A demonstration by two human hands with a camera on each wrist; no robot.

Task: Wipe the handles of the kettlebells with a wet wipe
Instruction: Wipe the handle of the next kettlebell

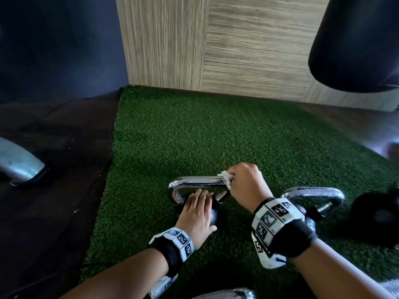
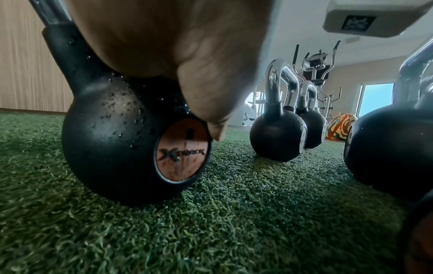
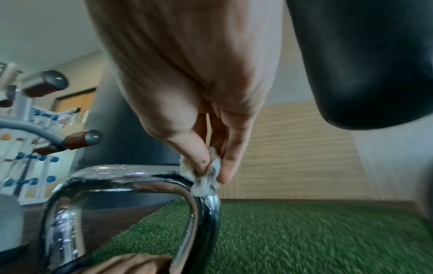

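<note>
The kettlebell (image 2: 112, 140) I'm working on stands on the green turf (image 1: 194, 130), its chrome handle (image 1: 194, 182) running left to right just in front of my hands. I'm at the right-hand end of that bar, where it bends down toward the ball. Drops sit all along the handle and on the black body, so I judge it wetted but not finished; the downward legs of the loop look to me still to be done. A second kettlebell (image 1: 313, 196) stands just to my right, its handle beaded too, and the left wrist view shows two more (image 2: 277, 133) farther off on the turf, so most of the job looks to lie ahead.

My right hand (image 1: 246, 182) pinches the wet wipe (image 3: 206, 176) between thumb and fingertips, bunched small and pressed onto the corner of the handle. My left hand (image 1: 195, 212) lies flat on top of the ball, fingers straight and together under the handle, holding nothing, only steadying the weight. Beyond the turf are a wood-panelled wall (image 1: 237, 50) and a black punch bag (image 1: 356, 44) hanging at my right.
</note>
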